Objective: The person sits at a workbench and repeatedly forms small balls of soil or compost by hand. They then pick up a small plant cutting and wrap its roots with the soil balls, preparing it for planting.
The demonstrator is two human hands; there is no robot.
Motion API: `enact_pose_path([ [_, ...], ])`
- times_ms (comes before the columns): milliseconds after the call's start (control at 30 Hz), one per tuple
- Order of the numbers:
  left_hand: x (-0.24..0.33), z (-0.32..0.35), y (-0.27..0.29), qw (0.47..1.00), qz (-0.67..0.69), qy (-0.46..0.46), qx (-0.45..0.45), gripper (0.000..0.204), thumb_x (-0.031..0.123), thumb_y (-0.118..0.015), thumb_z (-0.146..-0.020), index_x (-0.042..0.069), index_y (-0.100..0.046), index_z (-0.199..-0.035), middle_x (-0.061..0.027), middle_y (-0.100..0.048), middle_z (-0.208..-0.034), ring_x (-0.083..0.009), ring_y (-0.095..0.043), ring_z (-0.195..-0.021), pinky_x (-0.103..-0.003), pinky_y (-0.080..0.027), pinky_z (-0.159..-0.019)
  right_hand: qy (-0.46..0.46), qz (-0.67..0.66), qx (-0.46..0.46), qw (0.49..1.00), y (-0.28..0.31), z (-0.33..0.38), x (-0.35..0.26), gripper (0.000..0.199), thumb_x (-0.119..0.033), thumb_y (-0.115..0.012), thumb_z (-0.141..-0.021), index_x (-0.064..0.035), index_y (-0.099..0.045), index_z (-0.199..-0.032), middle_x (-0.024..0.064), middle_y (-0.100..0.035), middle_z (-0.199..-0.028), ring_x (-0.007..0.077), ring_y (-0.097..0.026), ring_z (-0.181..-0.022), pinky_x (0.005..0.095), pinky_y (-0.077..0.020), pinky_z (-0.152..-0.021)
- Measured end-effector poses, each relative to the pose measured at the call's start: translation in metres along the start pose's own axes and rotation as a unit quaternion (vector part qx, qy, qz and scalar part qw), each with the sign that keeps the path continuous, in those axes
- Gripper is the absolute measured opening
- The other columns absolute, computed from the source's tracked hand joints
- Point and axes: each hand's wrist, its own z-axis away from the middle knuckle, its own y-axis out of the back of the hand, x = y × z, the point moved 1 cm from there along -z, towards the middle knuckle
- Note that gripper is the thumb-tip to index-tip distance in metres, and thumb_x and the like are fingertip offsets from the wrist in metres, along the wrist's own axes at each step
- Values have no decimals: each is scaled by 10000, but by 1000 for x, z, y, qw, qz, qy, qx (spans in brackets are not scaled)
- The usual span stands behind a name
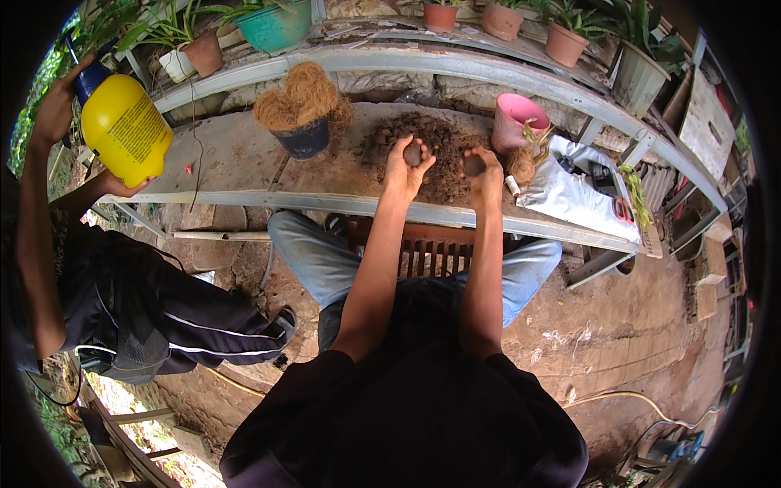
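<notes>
Soil clumps sit one in each hand: the left hand [404, 167] cups a round clump [413, 154], the right hand [482, 169] closes around another clump [474, 165], both above the soil heap [423, 134] on the bench [236, 150]. Right of the heap lie a pink pot [514, 120] and a flat white bag [569, 191]. Far left, another person holds a yellow sprayer bottle [124, 128] with a pale label.

Dark brown clod of soil [412, 154] in the left hand [404, 167], another dark brown clod [473, 165] in the right hand [485, 172]. Under both grips, a brown soil heap [429, 140]. Left of the grip, a black pot [304, 138] with tan-brown coir. Right of it, a pink pot [513, 120] and a white bag [569, 191]. Far left, a bright yellow sprayer bottle [125, 128].
</notes>
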Motion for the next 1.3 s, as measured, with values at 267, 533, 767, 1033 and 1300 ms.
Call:
enact_pose_path([
  [267,15,20,-11,993,68,87,50,328,359,-651,-864,108,-526,-694,-26,-521,-654,-144,-491,-519,-257,-482,-475,-13,62,-18,998,14,-4,-10,228,-290,-626,-924,-70,-587,-879,59,-635,-808,147,-541,-549,257,-383,-448],
  [533,9,0,13,998,23,53,-26,472,333,-623,-922,172,-313,-605,9,-367,-537,-135,-370,-394,-277,-319,-346,-57,-5,47,997,2,5,-14,300,-269,-680,-878,-43,-570,-715,76,-564,-611,172,-520,-465,250,-355,-402],
  [767,8,5,4,996,49,67,21,353,297,-570,-954,122,-440,-676,-8,-445,-564,-143,-485,-491,-274,-417,-411,-52,-40,-50,997,23,-5,-4,228,-92,-640,-814,-48,-505,-636,64,-469,-532,179,-455,-400,280,-273,-348],
  [1033,1,-9,17,999,14,36,-32,358,382,-538,-941,27,-576,-923,-77,-558,-783,-149,-559,-660,-256,-488,-541,-3,-68,-20,998,2,5,-19,123,-108,-613,-868,-50,-508,-843,133,-602,-772,193,-582,-642,264,-405,-510],
  [1300,21,23,-21,987,140,52,59,422,445,-579,-910,56,-579,-745,-43,-558,-715,-179,-560,-589,-278,-510,-509,-32,-54,-68,996,25,-7,-19,163,-194,-653,-909,-59,-604,-986,93,-667,-916,128,-614,-750,248,-448,-558],
])
